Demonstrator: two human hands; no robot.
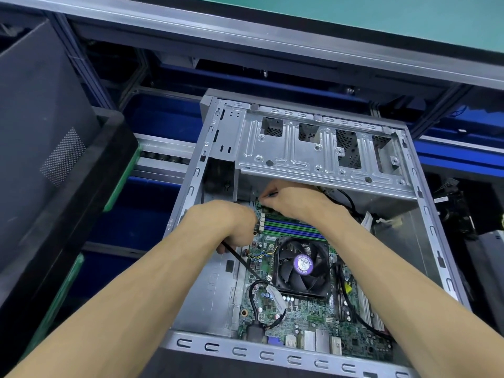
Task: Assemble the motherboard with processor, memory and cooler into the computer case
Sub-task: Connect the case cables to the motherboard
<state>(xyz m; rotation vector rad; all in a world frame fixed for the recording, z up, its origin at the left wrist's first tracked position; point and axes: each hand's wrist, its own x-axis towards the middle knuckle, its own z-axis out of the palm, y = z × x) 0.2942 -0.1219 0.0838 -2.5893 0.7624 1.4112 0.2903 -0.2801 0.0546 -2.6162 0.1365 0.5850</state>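
Inside the computer case (433, 236), the left hand (231, 225) grips a black cable (240, 261); the right hand (289, 200) pinches something small at the motherboard (308, 312) edge.

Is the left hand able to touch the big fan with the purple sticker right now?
Probably yes. The fan sits open on the motherboard, uncovered from above, just beside the left hand. But that hand holds a black cable, so it might need to let go first.
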